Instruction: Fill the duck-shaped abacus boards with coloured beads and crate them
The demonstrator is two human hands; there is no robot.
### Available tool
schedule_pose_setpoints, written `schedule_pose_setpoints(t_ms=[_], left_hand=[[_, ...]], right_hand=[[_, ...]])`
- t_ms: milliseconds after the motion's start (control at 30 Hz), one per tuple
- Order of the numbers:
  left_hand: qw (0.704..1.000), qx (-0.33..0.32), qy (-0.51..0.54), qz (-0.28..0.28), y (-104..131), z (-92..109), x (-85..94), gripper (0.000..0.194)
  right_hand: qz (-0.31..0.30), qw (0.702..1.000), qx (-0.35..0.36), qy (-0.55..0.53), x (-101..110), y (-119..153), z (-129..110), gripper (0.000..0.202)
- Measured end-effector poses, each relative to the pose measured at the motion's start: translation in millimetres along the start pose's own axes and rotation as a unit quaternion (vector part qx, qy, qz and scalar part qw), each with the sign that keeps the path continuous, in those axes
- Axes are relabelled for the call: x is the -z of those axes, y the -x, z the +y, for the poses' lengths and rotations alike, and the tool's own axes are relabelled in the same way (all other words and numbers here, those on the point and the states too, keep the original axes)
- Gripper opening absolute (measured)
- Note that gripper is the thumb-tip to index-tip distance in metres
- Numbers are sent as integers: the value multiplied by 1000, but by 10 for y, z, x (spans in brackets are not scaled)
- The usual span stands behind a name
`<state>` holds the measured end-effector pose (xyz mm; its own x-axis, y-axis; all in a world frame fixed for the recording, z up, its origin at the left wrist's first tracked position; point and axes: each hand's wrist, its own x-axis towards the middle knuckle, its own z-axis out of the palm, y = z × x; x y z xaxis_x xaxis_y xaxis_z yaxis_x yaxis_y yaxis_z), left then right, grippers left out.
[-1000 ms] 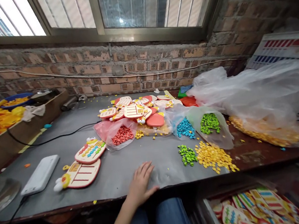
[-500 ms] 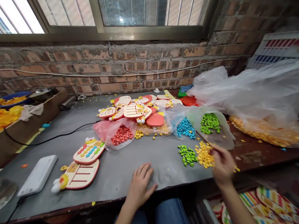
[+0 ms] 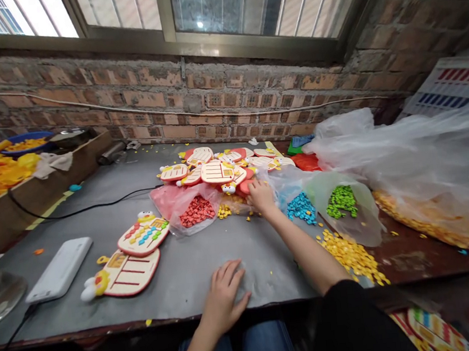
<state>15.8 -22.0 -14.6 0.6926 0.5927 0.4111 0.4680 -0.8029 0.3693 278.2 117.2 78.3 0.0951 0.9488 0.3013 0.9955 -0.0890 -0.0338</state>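
My left hand (image 3: 226, 296) lies on the grey table mat (image 3: 180, 256) near the front edge, fingers spread and holding nothing. Reaching to the back, my right hand (image 3: 262, 197) has its fingers closed at a red-backed toy board (image 3: 247, 186) at the front of a heap; its fingertips are partly hidden. The heap holds several cream slotted toy boards (image 3: 216, 172) with yellow-and-white heads. Just in front lie red pieces (image 3: 197, 210) in a bag and small yellow pieces (image 3: 224, 211). Right of my hand are blue pieces (image 3: 300, 209).
A finished-looking board with coloured beads (image 3: 143, 234) overlaps a slotted board (image 3: 132, 273) at left, near a white power bank (image 3: 60, 270). Green pieces (image 3: 341, 201) sit in a bag; loose yellow pieces (image 3: 352, 255) spread at right beside a large plastic bag (image 3: 431, 177).
My right hand has moved from the loose yellow pieces, left and away from me, to the heap of boards. My left hand stays on the mat. The view has shifted slightly.
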Motion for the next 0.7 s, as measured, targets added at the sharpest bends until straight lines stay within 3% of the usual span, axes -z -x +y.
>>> schedule_pose_setpoints(t_ms=[100,200,300,400,467,567,633,700], left_hand=[[999,11,-1,30,2,-1,-9,42],[998,31,3,62,4,-2,-20,52],[996,58,14,72,4,-3,-25,61],[995,82,23,58,-7,-2,-19,69],[994,102,22,40,-23,1,-6,69],[992,123,15,13,-53,14,21,65],[993,119,11,0,-71,28,37,61],[993,116,7,-7,-82,43,46,57]], right_hand=[[162,980,-61,-101,187,469,94,27],[255,906,-173,-292,204,1056,31,35],[224,815,-282,-454,-17,1589,-230,41],[158,777,-329,-513,-302,2010,-545,44],[120,802,-319,-490,-393,2206,-665,44],[161,880,-272,-353,-303,2268,-654,47],[193,910,-214,-296,-170,2091,-601,44],[151,928,-115,-320,-86,1734,-601,30]])
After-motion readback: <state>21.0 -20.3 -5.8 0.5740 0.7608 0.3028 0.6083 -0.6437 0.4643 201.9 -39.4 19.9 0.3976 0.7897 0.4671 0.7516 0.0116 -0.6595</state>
